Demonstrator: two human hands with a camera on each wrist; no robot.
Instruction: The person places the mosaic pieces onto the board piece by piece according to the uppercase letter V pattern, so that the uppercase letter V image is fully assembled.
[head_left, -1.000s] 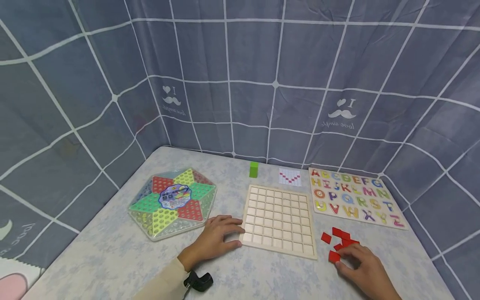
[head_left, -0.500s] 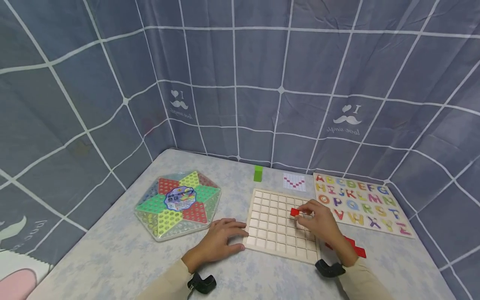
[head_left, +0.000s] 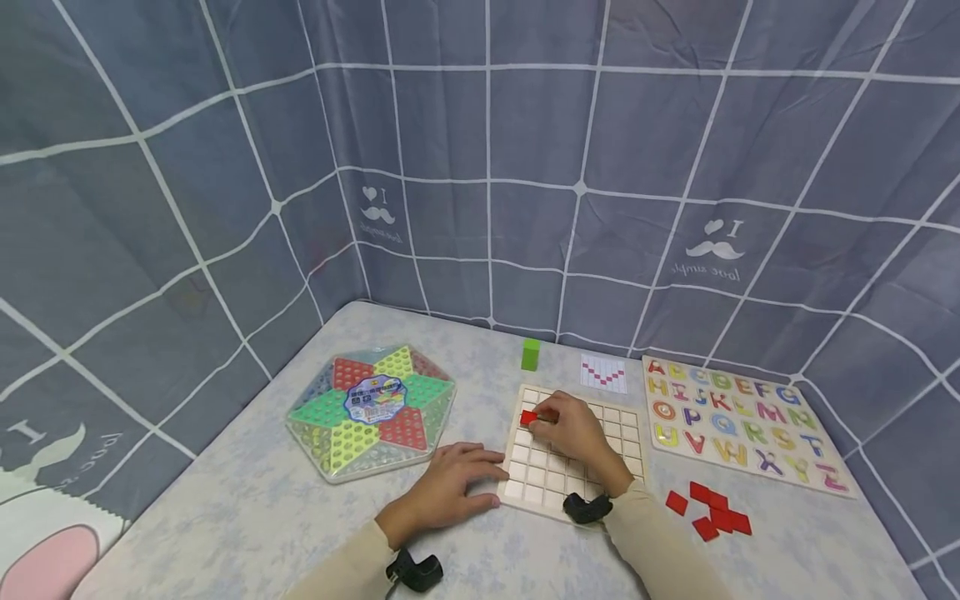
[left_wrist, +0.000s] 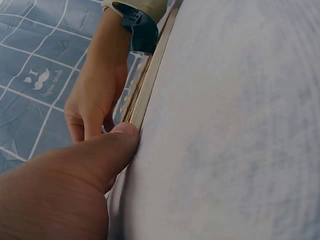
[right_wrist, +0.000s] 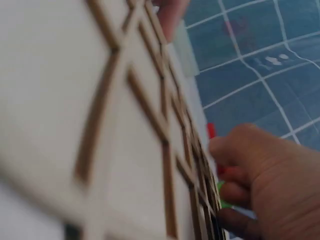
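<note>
A pale wooden grid board (head_left: 536, 476) lies on the table. Over its upper left squares my right hand (head_left: 576, 433) pinches a small red square tile (head_left: 528, 418) between thumb and fingers. Whether the tile touches the board is unclear. In the right wrist view the red tile (right_wrist: 211, 131) shows as a thin sliver beyond the fingers. My left hand (head_left: 450, 490) rests at the board's left edge with its fingers relaxed. In the left wrist view its thumb (left_wrist: 122, 137) touches the board's side. Several loose red tiles (head_left: 720, 511) lie right of the board.
Behind the board stand a green block (head_left: 530, 355) and a card with a red V pattern (head_left: 603, 373). An alphabet puzzle (head_left: 738, 423) lies at the right. A hexagonal Chinese checkers set (head_left: 358, 446) is at the left. A grid-patterned curtain (head_left: 525, 250) borders the table.
My right hand has picked a red tile from the loose ones and carried it leftward across the board to its left side. The left hand has stayed at the board's edge.
</note>
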